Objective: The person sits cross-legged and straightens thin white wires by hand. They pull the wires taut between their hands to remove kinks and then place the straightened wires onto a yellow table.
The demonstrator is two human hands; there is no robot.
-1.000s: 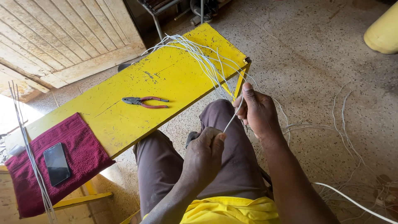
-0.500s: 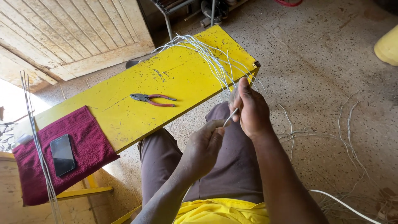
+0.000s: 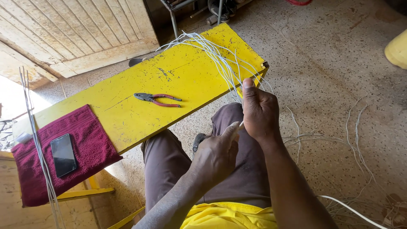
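Note:
I sit at a yellow bench. A bundle of thin white wires lies across its far right end and hangs over the edge. My right hand is closed around one white wire just below the bench edge, thumb pointing up. My left hand, over my lap, pinches the lower end of that same wire between thumb and fingers. Red-handled pliers lie in the middle of the bench, apart from both hands.
A dark red cloth with a black phone on it covers the bench's left end, and a few long thin wires lie across it. Loose white wires are scattered over the speckled floor at right. A yellow container stands at far right. Wooden door behind.
Both hands stay on the same wire. My right hand has shifted a little up toward the bench edge, and the view has tilted slightly.

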